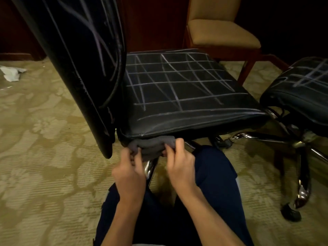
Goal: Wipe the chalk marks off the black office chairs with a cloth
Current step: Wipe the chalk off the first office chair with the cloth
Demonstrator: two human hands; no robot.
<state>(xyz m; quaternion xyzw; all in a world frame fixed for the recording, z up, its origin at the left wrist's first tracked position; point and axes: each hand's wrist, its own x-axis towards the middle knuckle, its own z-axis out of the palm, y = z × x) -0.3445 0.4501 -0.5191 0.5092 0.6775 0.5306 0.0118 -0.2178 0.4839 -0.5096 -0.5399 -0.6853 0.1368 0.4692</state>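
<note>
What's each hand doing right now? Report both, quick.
Left hand: closed, gripping the left end of the grey cloth.
Right hand: closed, gripping the cloth's right end.

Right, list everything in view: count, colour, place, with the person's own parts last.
black office chair: one, black with white chalk lines on seat and backrest, centre.
second black office chair: one, black with chalk lines on the seat, right edge, partly cut off.
chair bases: chrome legs with dark casters, under both seats.
upholstered chair: one, tan seat with reddish wood legs, behind.
crumpled paper: one, white, on the floor at far left.
carpet: beige, floral pattern, throughout.
cloth: one, grey, bunched at the near seat edge.
legs: dark trousers, bottom centre.
left hand: grips the cloth.
right hand: grips the cloth.
</note>
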